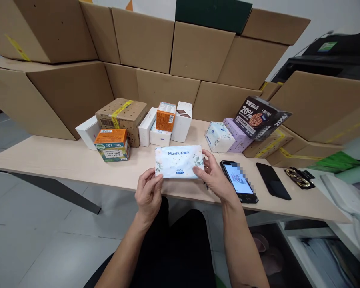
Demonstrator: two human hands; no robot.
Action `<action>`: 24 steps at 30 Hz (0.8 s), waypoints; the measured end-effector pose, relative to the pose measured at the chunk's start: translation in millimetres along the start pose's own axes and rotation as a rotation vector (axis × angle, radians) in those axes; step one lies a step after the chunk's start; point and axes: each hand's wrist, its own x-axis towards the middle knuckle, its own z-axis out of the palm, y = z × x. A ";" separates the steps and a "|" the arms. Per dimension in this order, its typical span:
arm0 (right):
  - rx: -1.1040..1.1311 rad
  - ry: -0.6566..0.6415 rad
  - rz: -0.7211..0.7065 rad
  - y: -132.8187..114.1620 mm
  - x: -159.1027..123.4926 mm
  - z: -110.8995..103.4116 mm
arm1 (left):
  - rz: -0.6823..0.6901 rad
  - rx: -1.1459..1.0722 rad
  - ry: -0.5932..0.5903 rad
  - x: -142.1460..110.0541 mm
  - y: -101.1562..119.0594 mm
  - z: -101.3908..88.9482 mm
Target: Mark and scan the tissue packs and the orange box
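Both hands hold a white tissue pack (180,163) with blue "Manhua" lettering and leaf prints, its printed face toward me, near the table's front edge. My left hand (149,190) pinches its lower left corner between thumb and fingers. On the right side, my right hand (214,174) grips the pack with the thumb on its face and the fingers behind. Beyond it stand an orange box (166,117) on top of a white pack (160,135), and a tall white box (182,122). A similar floral tissue pack (219,137) sits to the right.
On the left are a brown carton (120,116) and an orange-green box (112,146). A purple pack (237,136) and black cookie box (259,118) stand at right. A lit phone (239,181) and a dark phone (273,181) lie near my right hand. Cardboard walls (168,86) enclose the back.
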 end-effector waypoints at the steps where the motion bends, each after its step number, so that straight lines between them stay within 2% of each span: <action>1: 0.057 -0.009 0.009 1.1 0.3 -0.3 | 0.015 -0.003 0.000 2.5 0.2 -0.1; 5: 0.136 -0.039 -0.003 0.7 1.6 -8.7 | 0.053 -0.041 -0.083 15.2 -1.6 0.9; 7: 0.073 0.050 -0.042 -3.7 4.5 -18.4 | 0.022 -0.043 -0.141 19.5 -4.3 2.8; 10: -0.182 0.389 -0.192 -14.6 18.2 -39.7 | -0.104 0.027 -0.219 20.5 -9.1 6.6; 13: -0.600 0.804 -0.422 -24.7 46.0 -64.8 | -0.188 0.075 -0.279 18.1 -12.2 9.1; 15: -0.793 0.948 -0.461 -26.5 68.6 -79.0 | -0.184 0.085 -0.307 17.0 -13.1 9.4; 17: -0.916 0.976 -0.378 -23.4 89.1 -87.8 | -0.170 0.095 -0.322 16.8 -13.8 9.3; 19: -1.048 0.954 -0.179 -17.5 103.6 -90.5 | -0.154 0.099 -0.320 17.1 -14.4 9.3; 22: -1.189 0.911 0.107 -11.5 110.8 -88.1 | -0.129 0.094 -0.307 16.8 -15.0 10.3; 24: -1.194 0.894 0.178 -13.0 107.5 -86.1 | -0.130 0.086 -0.301 16.0 -14.7 11.3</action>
